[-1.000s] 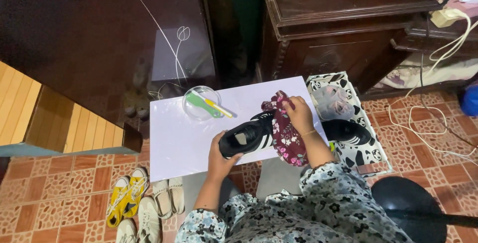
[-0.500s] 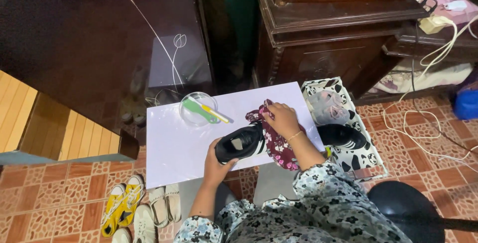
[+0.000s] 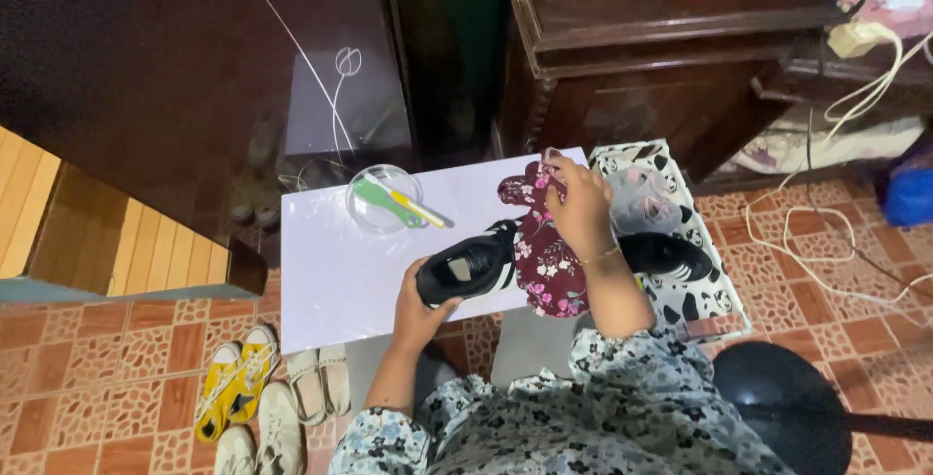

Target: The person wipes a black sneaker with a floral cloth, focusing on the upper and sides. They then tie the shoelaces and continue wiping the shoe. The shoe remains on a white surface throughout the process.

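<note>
Left hand [image 3: 420, 308] grips a black sneaker [image 3: 468, 266] by its heel over the white tabletop [image 3: 330, 261]; right hand [image 3: 580, 208] presses a floral cloth [image 3: 540, 251] against it. Wiping looks underway; beyond, a second sneaker [image 3: 666, 254] waits untouched.

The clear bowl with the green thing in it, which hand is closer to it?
Left. The left hand holds the black shoe just below the clear bowl; the right hand is farther off to the side, on the floral cloth.

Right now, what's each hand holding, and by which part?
Left hand grips the black shoe at its heel end. Right hand pinches the floral cloth near its top edge, over the white table.
</note>
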